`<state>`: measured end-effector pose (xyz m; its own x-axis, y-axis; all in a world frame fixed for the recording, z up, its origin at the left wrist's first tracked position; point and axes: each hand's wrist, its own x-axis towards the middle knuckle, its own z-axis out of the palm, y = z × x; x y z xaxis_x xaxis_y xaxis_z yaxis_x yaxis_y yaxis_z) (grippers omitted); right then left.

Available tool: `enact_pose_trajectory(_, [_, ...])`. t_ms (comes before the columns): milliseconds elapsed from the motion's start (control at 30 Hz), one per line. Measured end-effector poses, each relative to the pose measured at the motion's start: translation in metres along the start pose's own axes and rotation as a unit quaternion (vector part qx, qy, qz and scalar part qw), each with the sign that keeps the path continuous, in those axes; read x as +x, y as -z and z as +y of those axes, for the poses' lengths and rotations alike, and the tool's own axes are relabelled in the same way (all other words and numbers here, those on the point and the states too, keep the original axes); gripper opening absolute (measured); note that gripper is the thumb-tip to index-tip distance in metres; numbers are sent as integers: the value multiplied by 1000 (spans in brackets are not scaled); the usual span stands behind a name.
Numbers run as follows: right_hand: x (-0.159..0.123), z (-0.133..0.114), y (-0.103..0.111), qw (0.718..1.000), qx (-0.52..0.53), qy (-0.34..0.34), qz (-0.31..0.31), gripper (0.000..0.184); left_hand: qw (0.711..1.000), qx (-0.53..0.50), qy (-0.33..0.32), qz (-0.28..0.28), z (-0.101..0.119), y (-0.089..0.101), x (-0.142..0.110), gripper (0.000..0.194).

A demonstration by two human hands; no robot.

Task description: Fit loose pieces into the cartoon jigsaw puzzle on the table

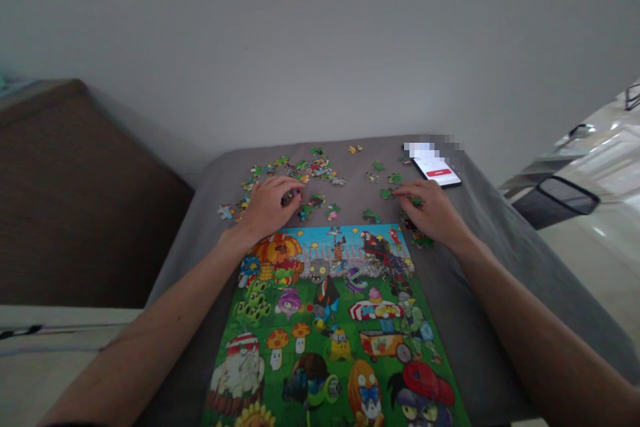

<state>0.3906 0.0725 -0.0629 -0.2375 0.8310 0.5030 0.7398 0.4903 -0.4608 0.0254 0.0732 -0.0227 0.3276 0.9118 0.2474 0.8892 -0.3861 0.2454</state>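
Observation:
My left hand [270, 207] is curled above the loose pieces at the left, its thumb and index finger closed around a dark puzzle piece [291, 197]. To the right, my right hand [430, 210] lies low over the cloth, with a gap between index finger and thumb. Its index fingertip meets the edge of a green puzzle piece [386, 193]. More green pieces are partly covered by this hand. Between my forearms lies a colourful cartoon picture sheet [325, 327], its far edge just nearer to me than the pieces.
Several loose puzzle pieces [320, 167] are scattered beyond the sheet on a grey cloth-covered table [480, 320]. A phone with a lit screen [435, 165] lies at the back right. A pale wall [320, 47] rises behind the table, and a brown panel [90, 207] stands at left.

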Motion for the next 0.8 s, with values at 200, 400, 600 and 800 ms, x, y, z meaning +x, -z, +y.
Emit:
enact_pose_trajectory(200, [3, 9, -1, 1000, -12, 24, -4, 25, 998, 52, 18, -35, 6, -11, 61, 40])
enact_pose_trajectory(400, [5, 8, -2, 999, -10, 35, -2, 25, 994, 82, 6, -73, 5, -14, 87, 31])
enact_pose_trajectory(600, [8, 7, 3, 1000, -1, 31, 0, 25, 995, 74, 9, -73, 9, -5, 92, 31])
enact_pose_trajectory(800, [9, -1, 13, 999, -1, 33, 6, 25, 989, -16, -91, -113, 55, 18, 14, 35])
